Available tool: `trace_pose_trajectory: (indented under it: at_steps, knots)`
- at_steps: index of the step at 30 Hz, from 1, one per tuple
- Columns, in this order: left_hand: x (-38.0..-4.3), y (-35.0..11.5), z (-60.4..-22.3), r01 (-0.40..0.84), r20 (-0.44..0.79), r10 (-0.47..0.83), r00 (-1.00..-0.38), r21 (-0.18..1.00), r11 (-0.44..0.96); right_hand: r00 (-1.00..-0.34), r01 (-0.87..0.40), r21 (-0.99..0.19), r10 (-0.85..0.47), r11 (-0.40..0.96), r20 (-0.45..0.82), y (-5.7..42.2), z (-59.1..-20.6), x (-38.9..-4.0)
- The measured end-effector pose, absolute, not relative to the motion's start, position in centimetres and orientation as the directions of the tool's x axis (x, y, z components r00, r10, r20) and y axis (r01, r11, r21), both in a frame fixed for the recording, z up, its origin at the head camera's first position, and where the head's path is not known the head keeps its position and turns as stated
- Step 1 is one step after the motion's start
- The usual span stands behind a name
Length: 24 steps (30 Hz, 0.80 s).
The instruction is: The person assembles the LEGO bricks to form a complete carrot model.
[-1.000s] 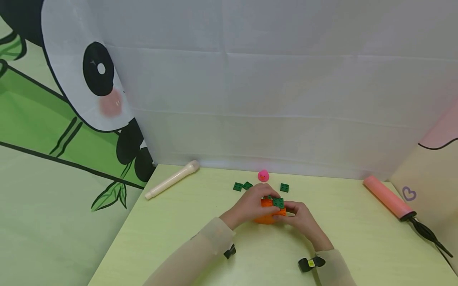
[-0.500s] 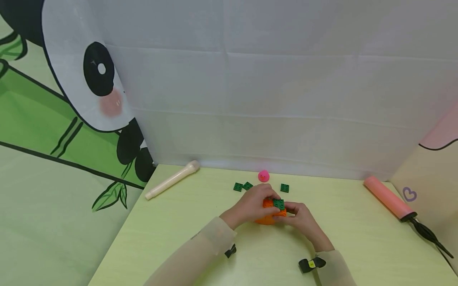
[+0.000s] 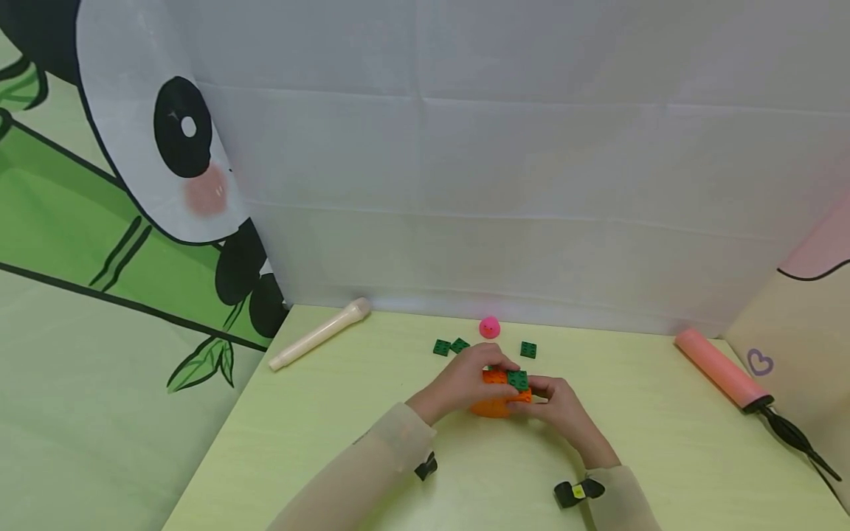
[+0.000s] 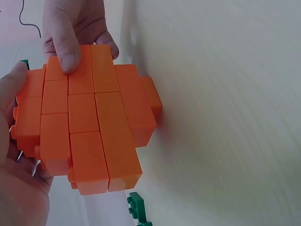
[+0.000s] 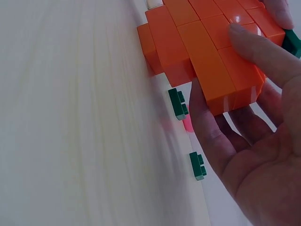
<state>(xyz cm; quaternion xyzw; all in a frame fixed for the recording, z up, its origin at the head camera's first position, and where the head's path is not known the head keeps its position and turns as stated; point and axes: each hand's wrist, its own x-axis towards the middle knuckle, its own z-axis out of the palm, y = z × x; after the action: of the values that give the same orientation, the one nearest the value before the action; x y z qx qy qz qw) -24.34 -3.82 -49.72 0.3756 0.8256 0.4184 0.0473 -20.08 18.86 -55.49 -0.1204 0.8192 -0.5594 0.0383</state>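
A stepped build of orange toy bricks (image 4: 84, 117) stands low over the table between the two hands. A green brick (image 3: 517, 380) sits on its top. My left hand (image 3: 466, 380) grips the top of the build, thumb on the near side and fingers reaching behind. In the left wrist view its thumb (image 4: 16, 77) lies along the top row. My right hand (image 3: 559, 405) holds the build's right side; in the right wrist view the thumb (image 5: 263, 47) presses the front face while the fingers curl behind. Parts of the build's back and top are hidden by the hands.
Loose green bricks (image 3: 441, 347) lie behind the hands, with another green brick (image 3: 527, 349) to the right. A pink duck toy (image 3: 489, 327) stands near the back edge. A pale tube (image 3: 322, 335) lies at the left and a pink balloon pump (image 3: 724, 369) at the right.
Both hands keep their hold on the orange build almost in place. My left hand shifts only very slightly.
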Motion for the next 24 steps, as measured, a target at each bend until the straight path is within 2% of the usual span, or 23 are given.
trace_pose_trajectory:
  at_steps: [14,17,20,24]
  knots:
    - [-25.9,-4.2,-49.9,0.518,0.153,0.686,-0.711,0.774,0.364,-0.964,-0.153,-0.927,-0.260,0.341,0.063,19.7,-55.6,-21.0]
    - [-26.7,-4.7,-50.5,0.443,0.127,0.632,-0.765,0.816,0.372,-0.968,-0.120,-0.931,-0.249,0.344,0.033,19.7,-55.5,-21.2]
    - [-27.6,-5.4,-51.4,0.384,0.133,0.522,-0.842,0.829,0.407,-0.970,-0.100,-0.929,-0.241,0.357,0.011,19.8,-55.4,-21.5]
    - [-29.0,-6.2,-52.8,0.392,0.193,0.375,-0.907,0.715,0.579,-0.972,-0.088,-0.932,-0.237,0.352,0.002,19.9,-55.3,-21.6]
